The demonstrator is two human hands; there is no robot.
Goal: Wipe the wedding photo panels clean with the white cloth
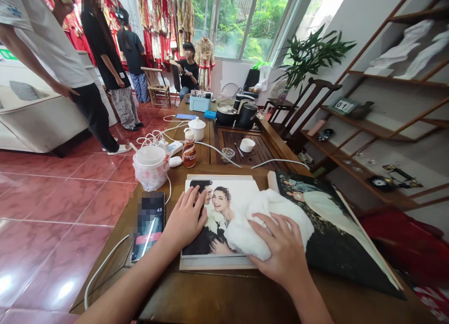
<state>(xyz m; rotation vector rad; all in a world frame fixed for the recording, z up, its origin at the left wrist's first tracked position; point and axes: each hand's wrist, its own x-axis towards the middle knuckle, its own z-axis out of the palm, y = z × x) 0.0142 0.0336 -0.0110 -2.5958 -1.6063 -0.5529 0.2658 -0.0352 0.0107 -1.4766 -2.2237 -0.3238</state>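
Note:
A framed wedding photo (pixel 242 186) of two people lies flat on the wooden table in front of me. My left hand (pixel 187 216) rests on its left part with the fingers stretched out. With my right hand (pixel 280 242) I grip a fluffy white cloth (pixel 270 207), bunched up over the right side of the photo. The cloth hides that part of the picture and reaches past its right edge. Beside it on the right, a second, darker framed photo (pixel 336 221) lies at an angle, partly covered by the cloth.
Left of the photo are a phone (pixel 149 226) with a white cable and a bag-lined tub (pixel 151 165). A brown bottle (pixel 189 148), a lidded white cup (pixel 197 127) and a tea tray (pixel 228 137) stand beyond. Wooden shelves (pixel 372 123) line the right; several people are at the back left.

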